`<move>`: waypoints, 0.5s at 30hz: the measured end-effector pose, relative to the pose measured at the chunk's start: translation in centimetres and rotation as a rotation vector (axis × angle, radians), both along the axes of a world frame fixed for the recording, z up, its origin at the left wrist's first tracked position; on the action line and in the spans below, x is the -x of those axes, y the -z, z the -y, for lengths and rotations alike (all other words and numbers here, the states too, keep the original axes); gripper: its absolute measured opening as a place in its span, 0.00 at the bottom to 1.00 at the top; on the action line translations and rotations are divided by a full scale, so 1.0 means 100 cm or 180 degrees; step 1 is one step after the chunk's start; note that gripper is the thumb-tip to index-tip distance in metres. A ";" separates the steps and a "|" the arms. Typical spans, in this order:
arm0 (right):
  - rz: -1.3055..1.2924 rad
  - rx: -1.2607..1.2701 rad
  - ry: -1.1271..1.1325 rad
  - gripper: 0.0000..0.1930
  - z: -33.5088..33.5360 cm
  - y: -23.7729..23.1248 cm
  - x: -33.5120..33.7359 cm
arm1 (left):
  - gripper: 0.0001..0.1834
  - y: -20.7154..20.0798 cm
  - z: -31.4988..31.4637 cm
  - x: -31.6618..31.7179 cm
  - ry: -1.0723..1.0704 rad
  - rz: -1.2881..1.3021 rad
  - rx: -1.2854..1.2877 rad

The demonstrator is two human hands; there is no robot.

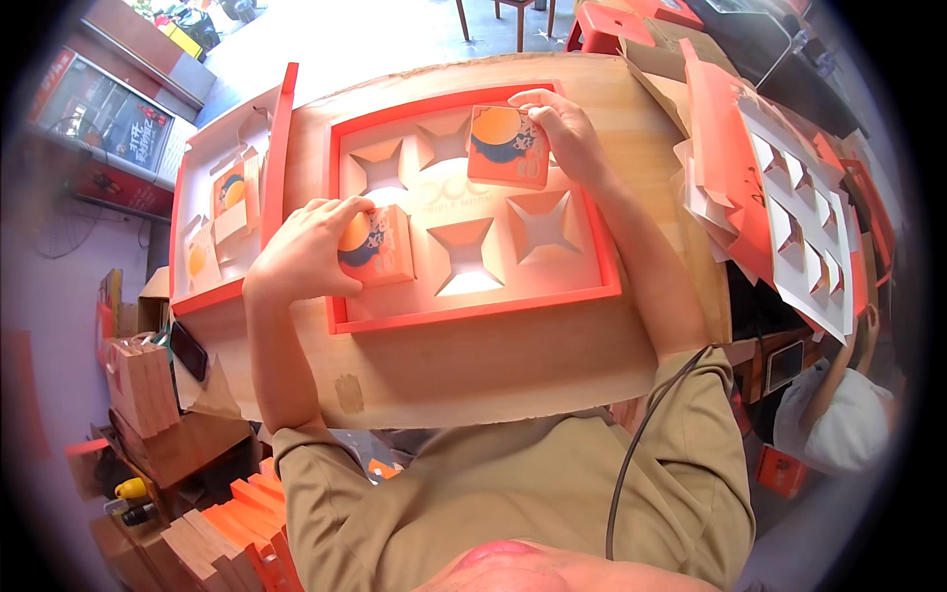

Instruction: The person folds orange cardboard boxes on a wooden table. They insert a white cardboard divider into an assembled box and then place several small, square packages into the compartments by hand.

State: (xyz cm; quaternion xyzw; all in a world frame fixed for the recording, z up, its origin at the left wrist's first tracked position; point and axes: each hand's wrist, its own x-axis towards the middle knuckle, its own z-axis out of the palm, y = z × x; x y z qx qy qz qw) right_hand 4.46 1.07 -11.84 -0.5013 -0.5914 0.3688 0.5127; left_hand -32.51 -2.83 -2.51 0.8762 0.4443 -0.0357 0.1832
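Observation:
In front of me on the wooden table lies a shallow orange-red gift box [473,312] with a pale insert [395,187] that has several square cut-outs. My left hand [311,247] grips a small square orange box [393,259], printed with a yellow moon and blue clouds, at the insert's near-left corner. A matching small box [508,163] is pinched in my right hand [570,133] over the far-right part of the insert. Whether either small box sits down in a cut-out I cannot tell. The cut-outs at the near middle and near right hold nothing.
Left of the gift box, another orange-red box [181,247] holds several small boxes. A phone [188,351] lies at the table's left edge. Stacked orange cartons and white cut-out inserts [789,212] rise at the right. Another person [838,419] is at the far right.

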 end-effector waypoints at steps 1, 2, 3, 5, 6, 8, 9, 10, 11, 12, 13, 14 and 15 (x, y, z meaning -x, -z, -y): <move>0.0042 0.0041 -0.0012 0.22 0.002 -0.001 0.000 | 0.48 0.000 0.000 0.000 0.0018 -0.0011 -0.0044; 0.0068 0.0059 -0.0002 0.23 0.003 -0.003 0.001 | 0.49 0.000 0.001 0.000 0.0016 0.0021 -0.0004; 0.0094 0.0077 0.0009 0.23 0.005 -0.005 0.002 | 0.49 0.001 0.000 0.000 0.0015 0.0054 0.0036; 0.0054 0.0143 -0.0029 0.23 0.006 -0.005 0.003 | 0.49 0.000 -0.002 0.000 0.0042 0.0097 0.0181; -0.0013 0.0191 -0.0079 0.24 0.005 -0.004 0.003 | 0.49 -0.002 -0.003 0.000 0.0071 0.0108 0.0286; -0.0024 0.0200 -0.0096 0.24 0.004 -0.001 0.002 | 0.49 -0.005 -0.004 -0.001 0.0118 0.0120 0.0417; 0.0031 0.0162 -0.0064 0.24 0.002 0.000 0.001 | 0.49 -0.007 -0.003 -0.002 0.0136 0.0121 0.0443; 0.0087 0.0124 -0.0031 0.24 0.001 0.002 0.001 | 0.48 -0.008 -0.002 -0.003 0.0155 0.0121 0.0469; 0.0092 0.0161 -0.0053 0.24 0.002 0.001 0.001 | 0.48 -0.005 0.000 -0.003 0.0177 0.0091 0.0289; 0.0097 0.0199 -0.0074 0.24 0.002 -0.001 0.001 | 0.48 0.001 0.002 -0.003 0.0200 0.0060 0.0108; 0.0102 0.0236 -0.0097 0.24 0.002 -0.001 0.001 | 0.48 0.004 0.003 -0.004 0.0221 0.0030 -0.0073; 0.0116 0.0211 -0.0080 0.24 0.003 -0.002 0.002 | 0.48 0.005 0.004 -0.008 0.0133 -0.0015 -0.0080; 0.0131 0.0186 -0.0064 0.24 0.003 -0.002 0.002 | 0.48 0.005 0.004 -0.012 0.0045 -0.0060 -0.0089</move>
